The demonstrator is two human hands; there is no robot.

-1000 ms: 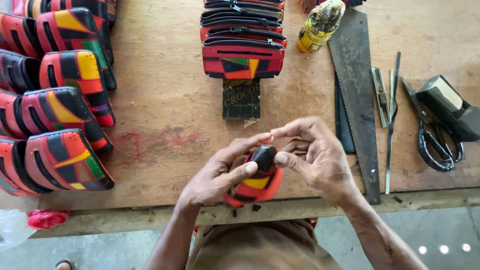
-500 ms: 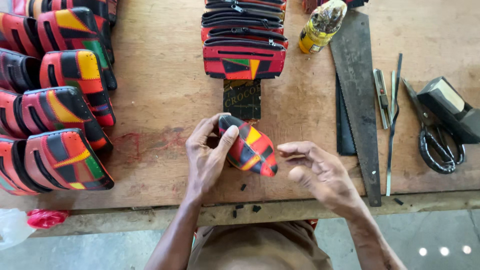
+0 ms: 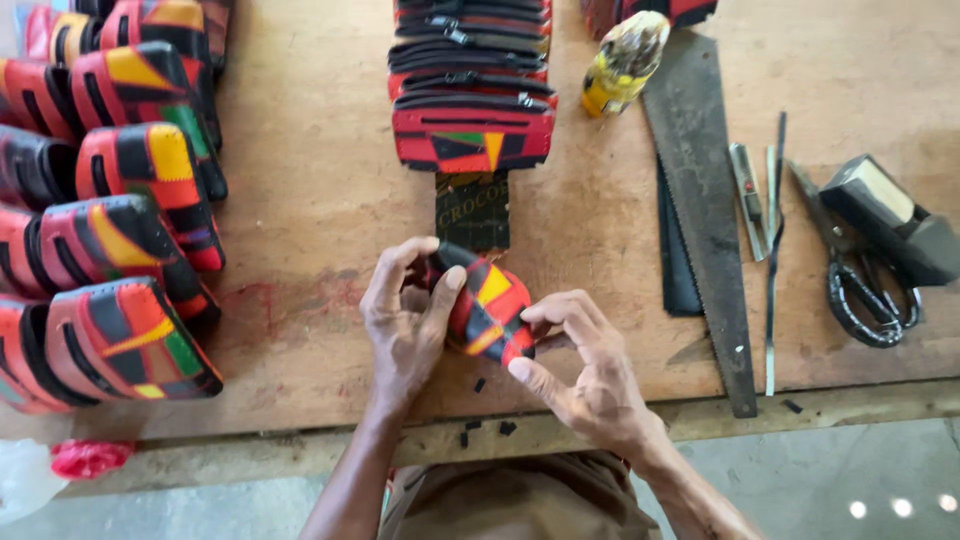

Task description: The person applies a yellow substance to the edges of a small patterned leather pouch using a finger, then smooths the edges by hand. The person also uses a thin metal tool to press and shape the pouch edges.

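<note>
A small folded pouch of red, yellow, green and black patchwork lies between both hands, just above the wooden table. My left hand wraps its upper left end, thumb on top. My right hand pinches its lower right end with thumb and fingertips. A few small black offcuts lie on the table edge under the hands.
A row of similar patchwork pieces fills the left side; a stack of them lies at top centre on a dark strip. To the right lie a hand saw, a yellow bottle, thin metal tools, scissors and a dark block.
The pouch went from low near the table edge up onto the table in the left hand; the right hand let go, then came back and pinched its lower end.
</note>
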